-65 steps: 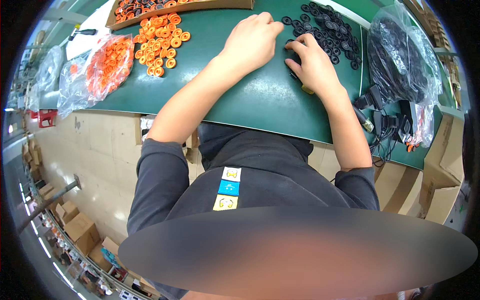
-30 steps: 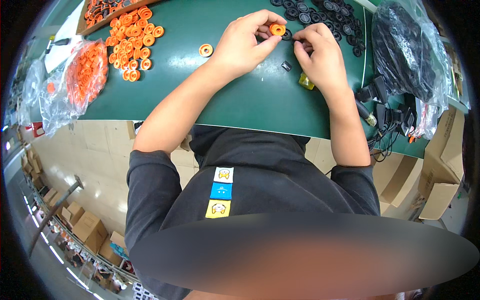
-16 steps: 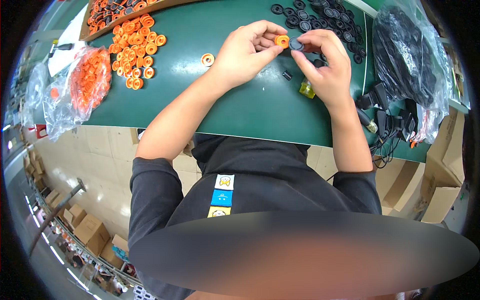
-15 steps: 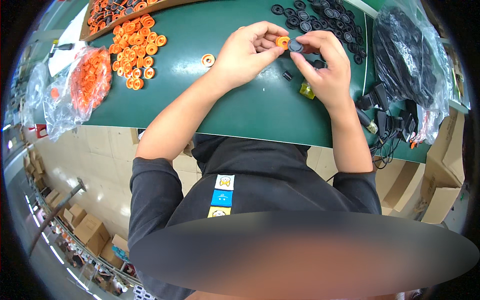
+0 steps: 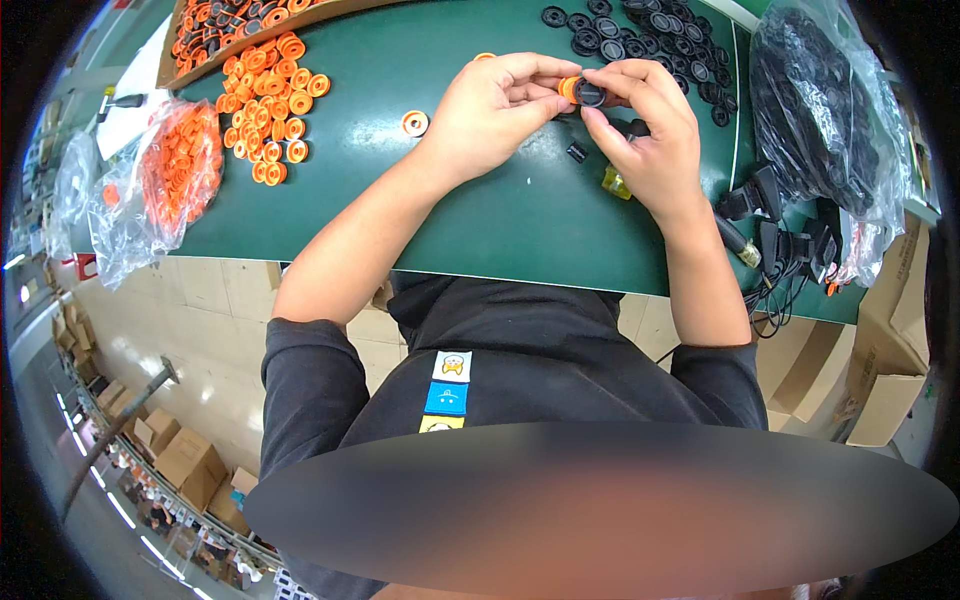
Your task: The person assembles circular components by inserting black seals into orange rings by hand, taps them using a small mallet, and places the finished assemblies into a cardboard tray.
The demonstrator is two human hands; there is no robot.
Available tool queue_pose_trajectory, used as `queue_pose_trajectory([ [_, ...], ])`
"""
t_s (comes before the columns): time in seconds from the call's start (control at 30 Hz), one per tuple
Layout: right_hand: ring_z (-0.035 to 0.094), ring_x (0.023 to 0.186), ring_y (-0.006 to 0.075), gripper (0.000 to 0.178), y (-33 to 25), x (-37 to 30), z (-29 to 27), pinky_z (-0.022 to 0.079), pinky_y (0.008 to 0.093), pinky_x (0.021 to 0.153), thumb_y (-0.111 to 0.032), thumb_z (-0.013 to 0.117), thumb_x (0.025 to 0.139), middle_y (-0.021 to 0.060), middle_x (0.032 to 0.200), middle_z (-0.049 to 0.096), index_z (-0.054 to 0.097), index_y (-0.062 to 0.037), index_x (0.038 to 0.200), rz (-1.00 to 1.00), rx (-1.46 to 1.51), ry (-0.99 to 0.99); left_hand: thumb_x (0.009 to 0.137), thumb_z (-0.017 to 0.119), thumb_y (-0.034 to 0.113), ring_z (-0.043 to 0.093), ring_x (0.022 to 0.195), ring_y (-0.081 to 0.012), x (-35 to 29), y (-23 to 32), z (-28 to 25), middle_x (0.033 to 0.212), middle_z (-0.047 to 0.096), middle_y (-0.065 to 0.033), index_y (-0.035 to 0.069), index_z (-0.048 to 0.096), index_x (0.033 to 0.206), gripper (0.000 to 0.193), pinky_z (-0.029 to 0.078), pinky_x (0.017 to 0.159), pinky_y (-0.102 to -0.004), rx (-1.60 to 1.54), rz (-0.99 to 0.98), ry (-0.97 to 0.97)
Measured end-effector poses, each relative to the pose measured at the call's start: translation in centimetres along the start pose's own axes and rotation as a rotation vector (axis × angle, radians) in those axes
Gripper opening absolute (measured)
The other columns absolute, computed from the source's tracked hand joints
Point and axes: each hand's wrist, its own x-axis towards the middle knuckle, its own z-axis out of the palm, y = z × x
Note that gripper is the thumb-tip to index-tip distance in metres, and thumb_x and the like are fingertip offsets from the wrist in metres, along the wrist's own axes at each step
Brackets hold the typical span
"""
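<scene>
My left hand [image 5: 485, 110] is closed in a pinch on a small round orange wheel-shaped part [image 5: 568, 88]. Against that part's right side sits a round black disc [image 5: 591, 95], pinched between the thumb and fingers of my right hand [image 5: 655, 125]. The two pieces touch above the far half of the table. Below them a small black cylinder-like piece [image 5: 576, 152] lies on the green surface. A yellow translucent object [image 5: 615, 182] lies beside my right wrist, partly covered by it. Another dark piece [image 5: 638, 128] shows by my right fingers; whether they hold it I cannot tell.
Loose orange parts [image 5: 268, 100] are heaped at the left, near a bag of orange pieces [image 5: 182, 160] and a cardboard tray [image 5: 200, 72]. Black discs [image 5: 660, 45] lie at the far right. A bag of black parts [image 5: 815, 110] and cables with black plugs [image 5: 785, 245] occupy the right side.
The black disc has come up against the orange part and turned slightly; before, its flat face showed beside it. Both hands stay in nearly the same place.
</scene>
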Motion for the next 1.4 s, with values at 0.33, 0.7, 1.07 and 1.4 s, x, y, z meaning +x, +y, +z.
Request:
queue_pose_trajectory([
  [0.33, 0.066, 0.093, 0.0264, 0.032, -0.1, 0.0, 0.1, 0.054, 0.0336, 0.08, -0.005, 0.079, 0.074, 0.0118, 0.1, 0.066, 0.071, -0.0022, 0.105, 0.048, 0.031, -0.013, 0.094, 0.062, -0.002, 0.067, 0.104, -0.0154, 0.0, -0.3, -0.2, 0.115, 0.069, -0.0123, -0.006, 0.06, 0.126, 0.033, 0.053, 0.093, -0.0269, -0.012, -0.006, 0.012],
  [0.7, 0.065, 0.092, 0.0273, 0.033, -0.2, 0.0, 0.2, 0.054, 0.034, 0.081, -0.004, 0.078, 0.075, 0.0116, 0.1, 0.066, 0.07, -0.0027, 0.107, 0.002, -0.001, -0.05, 0.093, 0.062, -0.002, 0.067, 0.099, -0.0133, -0.3, 0.3, 0.0, 0.112, 0.07, -0.0099, -0.005, 0.063, 0.123, 0.03, 0.054, 0.09, -0.0261, 0.074, -0.043, 0.013],
  [1.07, 0.065, 0.09, 0.0279, 0.032, -0.6, -0.2, 0.3, 0.054, 0.0339, 0.079, -0.004, 0.078, 0.075, 0.0115, 0.098, 0.065, 0.07, -0.0015, 0.106, -0.014, -0.036, -0.037, 0.092, 0.061, -0.005, 0.067, 0.098, -0.0133, -0.2, -0.3, 0.0, 0.113, 0.069, -0.0116, -0.006, 0.062, 0.124, 0.032, 0.055, 0.089, -0.0258, 0.012, -0.086, 0.019],
  [1.4, 0.066, 0.088, 0.0273, 0.03, -1.0, -0.3, 0.0, 0.055, 0.034, 0.076, -0.005, 0.078, 0.076, 0.0108, 0.098, 0.065, 0.071, -0.0021, 0.105, 0.015, -0.039, -0.043, 0.091, 0.062, -0.006, 0.067, 0.098, -0.0136, -0.4, 0.7, 0.6, 0.114, 0.068, -0.0119, -0.006, 0.061, 0.124, 0.033, 0.055, 0.09, -0.0263, -0.011, -0.145, 0.049],
])
